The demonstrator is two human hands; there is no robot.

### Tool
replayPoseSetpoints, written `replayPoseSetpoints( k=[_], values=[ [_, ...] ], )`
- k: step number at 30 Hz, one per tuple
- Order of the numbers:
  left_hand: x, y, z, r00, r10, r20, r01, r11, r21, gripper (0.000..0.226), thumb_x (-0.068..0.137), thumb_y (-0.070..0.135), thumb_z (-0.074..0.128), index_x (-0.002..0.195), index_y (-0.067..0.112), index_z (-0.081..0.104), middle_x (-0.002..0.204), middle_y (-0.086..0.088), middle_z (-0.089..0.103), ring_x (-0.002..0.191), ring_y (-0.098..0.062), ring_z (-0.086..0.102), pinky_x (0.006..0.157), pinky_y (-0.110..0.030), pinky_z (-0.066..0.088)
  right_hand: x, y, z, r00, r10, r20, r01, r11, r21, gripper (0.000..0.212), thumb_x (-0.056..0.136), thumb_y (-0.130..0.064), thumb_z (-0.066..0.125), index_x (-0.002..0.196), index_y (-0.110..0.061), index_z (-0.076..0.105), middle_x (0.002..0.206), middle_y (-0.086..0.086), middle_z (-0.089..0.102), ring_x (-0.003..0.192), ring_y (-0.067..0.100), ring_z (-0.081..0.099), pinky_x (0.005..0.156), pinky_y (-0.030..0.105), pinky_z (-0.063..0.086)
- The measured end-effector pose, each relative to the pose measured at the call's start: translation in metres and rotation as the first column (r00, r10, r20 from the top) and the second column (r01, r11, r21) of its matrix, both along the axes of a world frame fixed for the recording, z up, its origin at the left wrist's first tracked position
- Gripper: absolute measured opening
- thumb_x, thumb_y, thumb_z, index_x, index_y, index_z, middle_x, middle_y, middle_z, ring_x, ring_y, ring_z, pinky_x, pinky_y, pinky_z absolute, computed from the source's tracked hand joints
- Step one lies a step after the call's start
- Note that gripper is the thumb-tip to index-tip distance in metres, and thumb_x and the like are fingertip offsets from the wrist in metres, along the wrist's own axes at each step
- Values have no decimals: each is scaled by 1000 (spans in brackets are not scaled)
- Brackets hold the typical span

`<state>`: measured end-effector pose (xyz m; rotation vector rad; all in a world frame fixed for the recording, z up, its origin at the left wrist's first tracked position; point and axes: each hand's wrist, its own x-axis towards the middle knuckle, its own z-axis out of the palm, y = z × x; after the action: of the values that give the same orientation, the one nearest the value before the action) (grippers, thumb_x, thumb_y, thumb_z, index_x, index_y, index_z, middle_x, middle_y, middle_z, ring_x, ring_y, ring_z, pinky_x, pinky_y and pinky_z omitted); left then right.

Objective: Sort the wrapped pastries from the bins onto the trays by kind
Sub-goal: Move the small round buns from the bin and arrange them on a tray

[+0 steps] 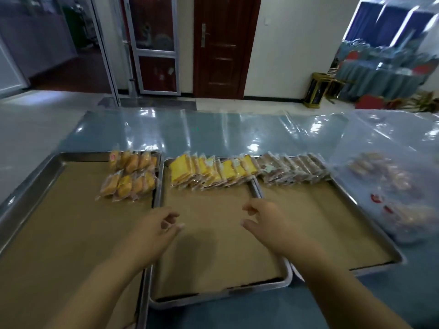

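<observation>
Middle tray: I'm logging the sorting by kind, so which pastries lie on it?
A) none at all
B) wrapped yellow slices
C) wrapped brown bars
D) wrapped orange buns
B: a row of wrapped yellow slices leans along the far end of the middle tray, with bare paper in front of it.

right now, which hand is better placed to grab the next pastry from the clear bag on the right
Right. The right hand, empty, hovers nearest the clear bag; the left hand, also empty, sits by the left tray and would probably have to cross over.
</observation>
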<state>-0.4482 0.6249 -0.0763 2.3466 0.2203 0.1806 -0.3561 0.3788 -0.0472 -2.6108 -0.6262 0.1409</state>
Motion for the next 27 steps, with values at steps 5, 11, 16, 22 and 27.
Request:
replayPoseSetpoints(
  k=[5,11,16,22,27],
  values=[
    [-3,-94,23,993,-94,69,86,990,115,18,82,49,57,99,40,56,89,20,60,83,3,57,74,-26,50,-6,-103,27,998,20,63,-12,993,-120,34,86,-43,59,118,-33,54,109,-13,58,90,5,53,69,23,42],
    [11,-169,39,985,-165,59,152,972,181,27,76,66,45,94,47,54,84,25,59,80,9,55,69,-18,47,4,-189,55,992,78,99,-60,983,-172,33,86,-46,58,117,-36,52,104,-16,59,86,2,54,72,21,44],
    [52,-224,53,969,-217,122,198,968,153,21,71,65,47,79,47,54,78,23,60,83,10,55,65,-12,45,39,-252,71,985,103,136,-66,966,-250,35,85,-48,57,118,-38,53,106,-17,60,89,1,52,73,19,42],
    [126,-295,82,942,-291,170,251,943,220,27,74,58,50,91,40,62,76,23,61,75,6,59,61,-13,43,100,-325,102,974,96,204,-39,963,-266,28,85,-49,56,112,-40,54,99,-23,55,89,0,54,76,17,43],
    [192,-376,98,902,-357,243,312,928,204,23,77,68,48,88,48,56,77,30,59,88,14,54,62,-11,41,151,-392,119,972,61,228,0,967,-257,33,80,-55,52,109,-40,57,93,-26,55,84,0,57,72,22,49]
  ],
)
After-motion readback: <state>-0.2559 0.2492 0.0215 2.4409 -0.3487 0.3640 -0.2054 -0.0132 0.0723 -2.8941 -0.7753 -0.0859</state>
